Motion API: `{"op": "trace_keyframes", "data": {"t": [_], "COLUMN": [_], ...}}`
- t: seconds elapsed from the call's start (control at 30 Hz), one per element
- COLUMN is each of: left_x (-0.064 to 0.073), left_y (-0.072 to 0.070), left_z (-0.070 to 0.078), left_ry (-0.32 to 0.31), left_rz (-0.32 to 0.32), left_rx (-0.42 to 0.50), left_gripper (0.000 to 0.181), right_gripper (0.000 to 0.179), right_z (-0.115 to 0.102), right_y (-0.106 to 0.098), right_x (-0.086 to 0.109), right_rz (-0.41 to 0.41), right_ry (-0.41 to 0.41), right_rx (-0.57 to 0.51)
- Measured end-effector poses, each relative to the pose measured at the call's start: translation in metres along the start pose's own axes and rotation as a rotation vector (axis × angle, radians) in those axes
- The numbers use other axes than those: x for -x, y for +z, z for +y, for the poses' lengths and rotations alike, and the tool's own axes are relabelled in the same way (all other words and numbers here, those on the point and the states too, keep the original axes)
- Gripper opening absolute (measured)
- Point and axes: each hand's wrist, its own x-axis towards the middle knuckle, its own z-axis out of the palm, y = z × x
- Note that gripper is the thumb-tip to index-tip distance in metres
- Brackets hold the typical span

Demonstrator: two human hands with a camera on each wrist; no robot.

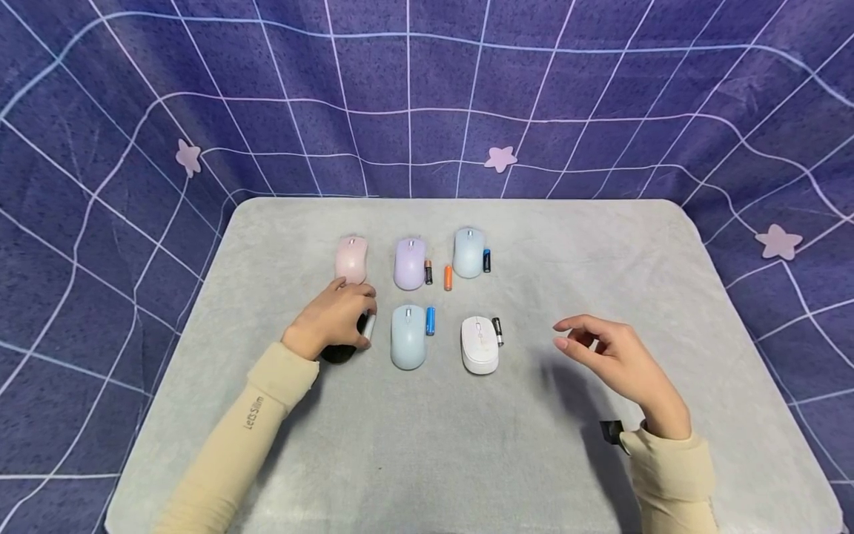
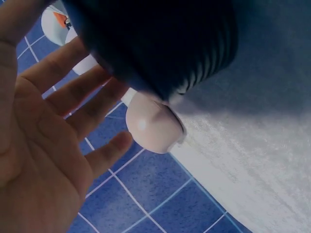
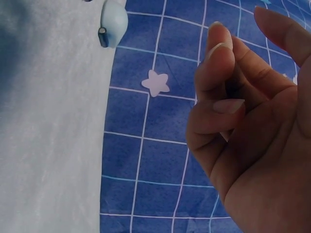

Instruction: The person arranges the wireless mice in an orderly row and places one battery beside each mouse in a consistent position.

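My left hand (image 1: 336,313) reaches over a black mouse (image 1: 339,354) at the left of the table. Its thumb and index finger pinch a whitish battery (image 1: 369,328) at the mouse's right side. In the left wrist view, a dark ribbed body (image 2: 165,43) close to the camera hides those fingertips. Just beyond the fingers lies a pink mouse (image 1: 351,258). My right hand (image 1: 617,358) hovers over the table's right part, fingers loosely bent, thumb and index apart, with nothing in it.
In the front row are a blue-grey mouse (image 1: 408,337) with a blue battery (image 1: 430,321) and a white mouse (image 1: 480,345) with a black battery (image 1: 497,331). Behind stand a purple mouse (image 1: 410,264), a light blue mouse (image 1: 469,252) and an orange battery (image 1: 448,278).
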Motion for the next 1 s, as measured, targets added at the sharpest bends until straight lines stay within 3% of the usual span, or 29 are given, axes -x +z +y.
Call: {"op": "trace_keyframes", "data": {"t": [0.5,0.67,0.83,1.0], "left_x": [-0.005,-0.009,-0.03,-0.067], "left_y": [-0.007,-0.017,-0.036,-0.043], "left_z": [0.007,0.018,0.037,0.051], "left_ry": [-0.119,-0.114,-0.081,-0.02], "left_rz": [-0.027,-0.024,0.027,0.118], "left_rx": [-0.03,-0.018,0.042,0.013], "left_gripper": [0.045,0.057,0.058,0.047], "right_gripper": [0.021,0.02,0.02,0.021], "right_z": [-0.001,-0.003,-0.009,-0.013], "right_y": [-0.002,-0.004,-0.01,-0.014], "right_x": [0.001,0.002,0.002,0.004], "right_rz": [-0.007,-0.02,-0.019,-0.012], "right_ry": [-0.001,-0.004,-0.027,-0.042], "right_rx": [0.015,0.032,0.082,0.116]}}
